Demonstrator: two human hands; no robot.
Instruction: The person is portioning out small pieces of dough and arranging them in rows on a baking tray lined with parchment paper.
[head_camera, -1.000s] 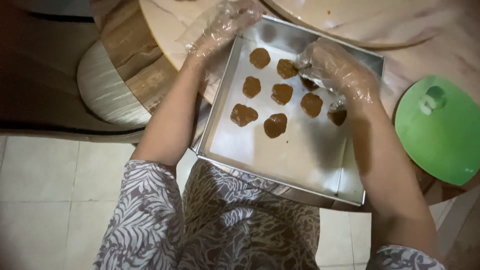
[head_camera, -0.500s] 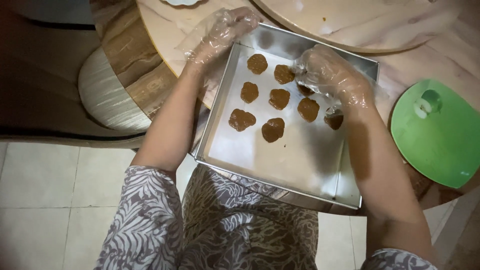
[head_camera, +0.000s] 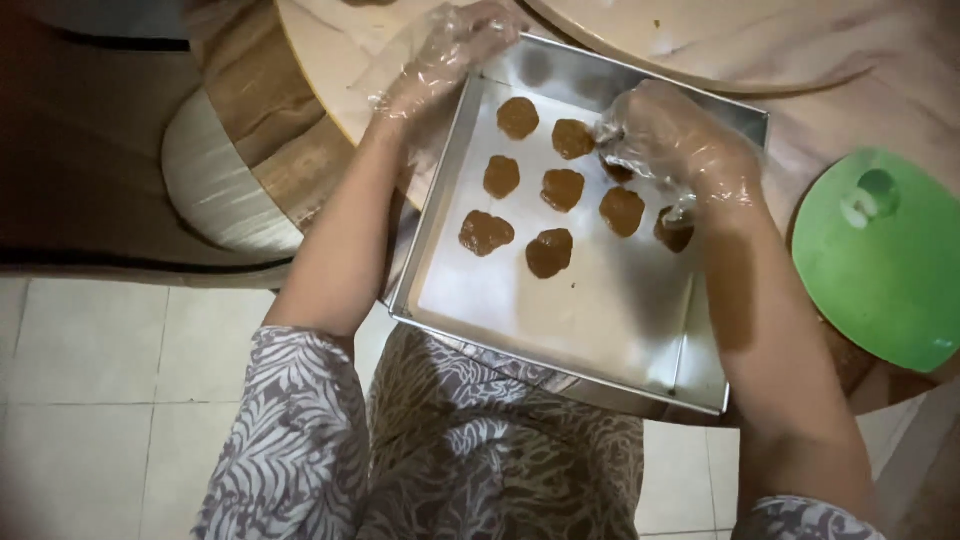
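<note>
A square metal baking tray (head_camera: 560, 330) rests at the near edge of a round table. Several flat brown dough pieces (head_camera: 486, 232) lie in rows in its far half. My left hand (head_camera: 447, 50), in a clear plastic glove, holds the tray's far left corner. My right hand (head_camera: 672, 142), gloved the same way, hovers curled over the dough pieces (head_camera: 622, 210) at the far right of the tray, fingertips down on one that is mostly hidden. Whether the right hand grips it I cannot tell.
A green round lid with a knob (head_camera: 880, 260) lies to the right of the tray. A large round wooden board (head_camera: 700, 40) sits behind the tray. A round stool or seat (head_camera: 215, 185) stands left, over a tiled floor (head_camera: 90, 400).
My right hand has shifted slightly left over the far-right dough pieces. The left hand keeps its hold on the tray's corner.
</note>
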